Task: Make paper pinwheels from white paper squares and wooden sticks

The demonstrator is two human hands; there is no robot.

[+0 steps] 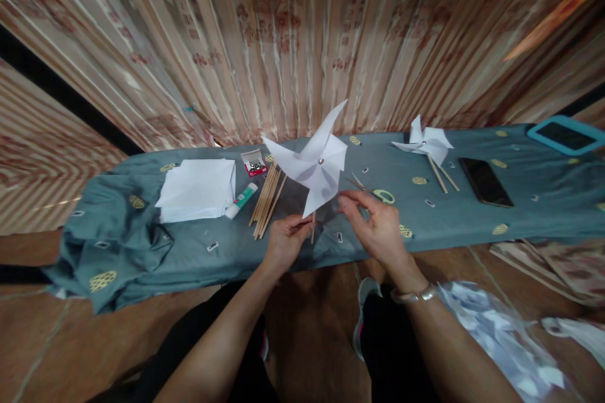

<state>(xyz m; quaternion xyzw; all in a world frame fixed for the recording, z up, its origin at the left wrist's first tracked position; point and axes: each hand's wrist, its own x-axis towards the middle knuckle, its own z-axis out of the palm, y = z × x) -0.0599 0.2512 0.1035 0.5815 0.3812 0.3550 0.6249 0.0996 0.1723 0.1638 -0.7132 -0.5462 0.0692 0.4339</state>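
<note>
A white paper pinwheel (309,167) with a shiny pin at its centre stands upright over the table. My left hand (286,242) is closed around its thin wooden stick (312,230), just under the blades. To the right of the blades is my right hand (373,223), its fingers curved and apart, with nothing visible in them. The fingertips are close to the lower right blade; whether they touch it I cannot tell. Behind this hand lie scissors (384,196) with yellow-green handles. Several wooden sticks (265,201) lie left of the pinwheel.
Left on the cloth-covered table (189,252) are a paper stack (197,189), a glue stick (242,200) and a small red box of pins (254,164). Rightward lie another pinwheel (425,143), a phone (486,182) and a blue-framed tablet (567,135). A plastic bag (501,334) rests below.
</note>
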